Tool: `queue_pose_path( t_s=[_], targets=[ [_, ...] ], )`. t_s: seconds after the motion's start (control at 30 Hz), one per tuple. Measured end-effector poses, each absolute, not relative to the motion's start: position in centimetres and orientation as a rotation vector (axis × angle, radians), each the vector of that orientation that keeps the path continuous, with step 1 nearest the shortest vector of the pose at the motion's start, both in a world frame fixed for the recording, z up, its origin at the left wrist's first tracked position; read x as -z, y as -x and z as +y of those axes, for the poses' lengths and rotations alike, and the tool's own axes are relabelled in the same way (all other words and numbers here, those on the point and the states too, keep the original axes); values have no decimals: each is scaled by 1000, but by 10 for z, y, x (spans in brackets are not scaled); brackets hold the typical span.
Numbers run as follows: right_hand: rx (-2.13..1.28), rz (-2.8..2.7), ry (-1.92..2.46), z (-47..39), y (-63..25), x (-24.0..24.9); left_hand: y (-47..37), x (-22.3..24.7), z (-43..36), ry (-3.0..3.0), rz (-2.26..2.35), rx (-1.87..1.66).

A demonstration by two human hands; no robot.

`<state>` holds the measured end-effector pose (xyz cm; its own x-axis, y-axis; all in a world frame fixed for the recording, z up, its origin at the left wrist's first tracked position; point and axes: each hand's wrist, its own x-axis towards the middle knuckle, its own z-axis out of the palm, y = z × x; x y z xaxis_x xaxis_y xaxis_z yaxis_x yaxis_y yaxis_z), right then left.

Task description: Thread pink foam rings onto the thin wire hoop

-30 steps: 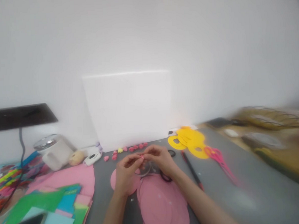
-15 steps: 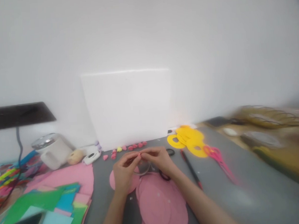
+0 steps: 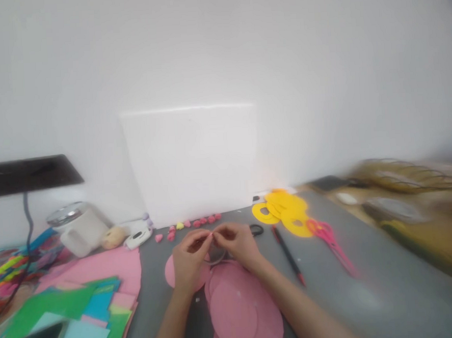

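Note:
My left hand (image 3: pixel 190 258) and my right hand (image 3: pixel 237 244) meet fingertip to fingertip above the grey table (image 3: pixel 160 290). Both pinch something small and pinkish, too tiny to make out. Under them a thin grey ring shape shows in part, blurred. Pink paper circles (image 3: pixel 234 311) lie overlapping just below my hands, and one more pink circle (image 3: pixel 171 272) is partly behind my left hand. Small pink hearts (image 3: pixel 203 221) and a yellow one (image 3: pixel 180 225) line up beyond my fingers.
Yellow paper rings (image 3: pixel 298 220), pink scissors (image 3: pixel 332 241) and a black-red pen (image 3: pixel 288 256) lie to the right; a black scissor handle (image 3: pixel 257 230) is near my right hand. At left are coloured papers (image 3: pixel 54 307) and a white mug (image 3: pixel 82 231). A white board (image 3: pixel 195 160) stands behind.
The fingers of my right hand have shifted slightly and bent more at the pinch. The black handle below my right wrist is now hidden. The whole view has moved a little.

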<state>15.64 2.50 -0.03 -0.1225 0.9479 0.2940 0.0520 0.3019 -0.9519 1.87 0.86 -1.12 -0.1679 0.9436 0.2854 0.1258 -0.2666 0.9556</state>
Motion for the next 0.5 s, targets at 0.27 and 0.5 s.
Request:
queue_pose_path(
  t_s=[0.27, 0.5],
  targets=[
    [-1015, -1388, 1120, 24, -150, 4, -22, 11, 10, -1293, 1267, -1461],
    [-698, -1539, 1145, 19, -147, 3, -24, 6, 9, -1184, 1313, -1465]
  ],
)
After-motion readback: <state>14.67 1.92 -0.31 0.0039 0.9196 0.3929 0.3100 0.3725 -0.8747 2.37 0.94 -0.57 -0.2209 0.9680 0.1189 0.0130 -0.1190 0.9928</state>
